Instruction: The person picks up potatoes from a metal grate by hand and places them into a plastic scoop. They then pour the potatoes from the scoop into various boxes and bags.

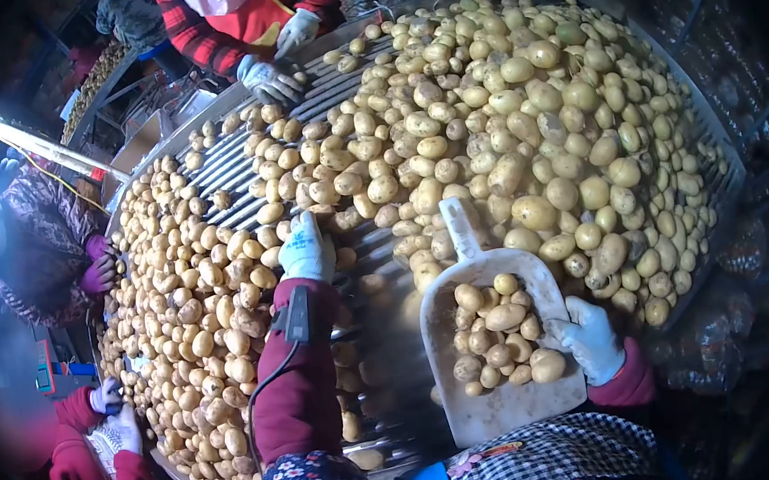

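My left hand (306, 251), in a white glove, reaches out over the metal rollers, next to loose potatoes (383, 189). A finger points forward, away from me; the others are partly hidden behind the back of the hand, and I see nothing held. My right hand (587, 339), also gloved, grips the right rim of a white plastic scoop (509, 410). Several small potatoes (495, 355) lie in the scoop, and its handle (461, 227) points away from me over the heap.
A large potato heap (566, 114) covers the right of the slatted table, with another spread (201, 338) on the left. Across the table a co-worker's gloved hands (272, 80) rest near the rollers. Two more people work along the left edge. A lit tube lamp (37, 140) juts in there.
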Demonstrator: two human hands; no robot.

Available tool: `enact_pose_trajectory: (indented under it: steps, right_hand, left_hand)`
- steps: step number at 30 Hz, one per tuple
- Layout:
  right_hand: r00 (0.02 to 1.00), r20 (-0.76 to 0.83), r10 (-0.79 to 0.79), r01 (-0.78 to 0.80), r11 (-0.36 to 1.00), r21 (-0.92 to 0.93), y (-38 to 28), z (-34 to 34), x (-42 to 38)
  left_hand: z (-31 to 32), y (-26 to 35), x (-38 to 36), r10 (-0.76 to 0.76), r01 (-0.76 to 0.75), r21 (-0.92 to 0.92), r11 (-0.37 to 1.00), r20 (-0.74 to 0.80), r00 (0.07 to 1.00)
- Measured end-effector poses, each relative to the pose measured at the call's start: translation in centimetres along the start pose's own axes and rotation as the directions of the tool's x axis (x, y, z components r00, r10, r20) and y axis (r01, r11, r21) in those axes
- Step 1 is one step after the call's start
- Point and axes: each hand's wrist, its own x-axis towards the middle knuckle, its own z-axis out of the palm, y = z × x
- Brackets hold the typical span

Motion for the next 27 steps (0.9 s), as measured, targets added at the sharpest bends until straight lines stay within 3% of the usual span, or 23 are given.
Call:
enact_pose_trajectory:
  steps: [2, 4, 5, 6, 8, 9, 11, 13, 14, 16, 17, 18, 20, 22, 24, 25, 27]
  right_hand:
    - [1.0, -0.022, -0.008, 0.009, 0.998, 0.061, 0.6, 0.0, 0.1]
    - [1.0, -0.014, -0.019, 0.02, 0.999, 0.043, -0.7, 0.9, -0.1]
    - [1.0, -0.017, -0.023, 0.023, 0.999, 0.043, -1.0, 1.2, -0.3]
    - [1.0, -0.016, -0.022, 0.023, 0.999, 0.037, -1.2, 1.3, -0.3]
    - [0.999, 0.008, -0.034, 0.034, 0.999, -0.016, -0.7, 0.6, 0.0]
    - [0.999, 0.023, -0.04, 0.042, 0.998, -0.057, -0.4, 0.5, 0.1]
    - [0.999, 0.029, -0.014, 0.014, 1.0, -0.017, -0.5, 1.1, 0.3]
    - [1.0, 0.009, -0.003, 0.003, 1.0, -0.004, -1.0, 2.0, 0.4]
    - [1.0, 0.018, -0.002, 0.003, 1.0, -0.011, -0.9, 2.0, 0.4]
    - [1.0, 0.024, -0.019, 0.021, 0.996, -0.089, -0.6, 1.3, 0.7]
    - [0.999, 0.008, -0.035, 0.035, 0.971, -0.238, -0.9, 0.9, 0.7]
    - [0.999, 0.015, -0.037, 0.04, 0.97, -0.239, -0.9, 0.7, 0.6]
    - [0.999, -0.044, 0.022, -0.021, 1.0, 0.01, -0.5, 0.6, 0.4]
    - [0.998, -0.038, 0.045, -0.042, 0.996, 0.083, -0.5, 0.5, 0.5]
    - [1.0, -0.017, 0.001, -0.001, 1.0, -0.019, 0.1, -0.4, 0.7]
    - [1.0, -0.022, 0.013, -0.014, 1.0, -0.02, 0.1, -0.2, 0.6]
    - [0.998, -0.042, 0.051, -0.049, 0.997, 0.051, -0.5, 0.4, 0.8]
  left_hand:
    - [-2.9, 1.8, -0.7, -0.118, 0.116, 0.032, 0.993, 0.073, 0.99]
    - [-1.6, 0.6, -1.5, -0.015, 0.015, 0.004, 1.0, -0.071, 0.997]
    - [-0.7, -0.3, -1.6, -0.032, 0.034, -0.062, 0.997, 0.038, 0.999]
    - [-1.3, 0.0, -2.8, 0.015, -0.016, -0.061, 0.998, -0.013, 1.0]
    - [-2.2, 0.5, -5.2, -0.026, -0.034, -0.336, 0.941, -0.174, 0.984]
    - [-3.7, 1.6, -6.8, -0.058, -0.038, -0.436, 0.899, -0.206, 0.977]
    - [-6.2, 5.0, -9.6, -0.104, -0.088, -0.801, 0.592, -0.184, 0.977]
    - [-10.3, 9.3, -12.5, 0.108, -0.241, -0.857, 0.455, -0.216, 0.97]
    - [-11.6, 10.3, -13.0, 0.285, -0.269, -0.824, 0.498, -0.138, 0.949]
    - [-13.2, 11.8, -12.8, 0.45, -0.52, -0.64, 0.566, -0.288, 0.845]
    - [-12.8, 11.2, -12.0, 0.41, -0.507, -0.584, 0.634, -0.303, 0.86]
    - [-11.8, 9.9, -11.1, 0.373, -0.487, -0.525, 0.698, -0.315, 0.873]
    - [-8.6, 7.5, -10.6, 0.316, -0.393, -0.264, 0.881, -0.291, 0.903]
    - [-6.2, 5.9, -11.6, 0.39, -0.4, -0.156, 0.903, -0.092, 0.916]
    - [-5.7, 3.7, -13.2, 0.359, -0.358, -0.05, 0.932, 0.004, 0.933]
    - [-6.1, 2.2, -13.6, 0.268, -0.267, -0.09, 0.96, 0.0, 0.964]
    - [-7.3, 0.2, -14.8, 0.297, -0.297, 0.008, 0.955, -0.041, 0.954]
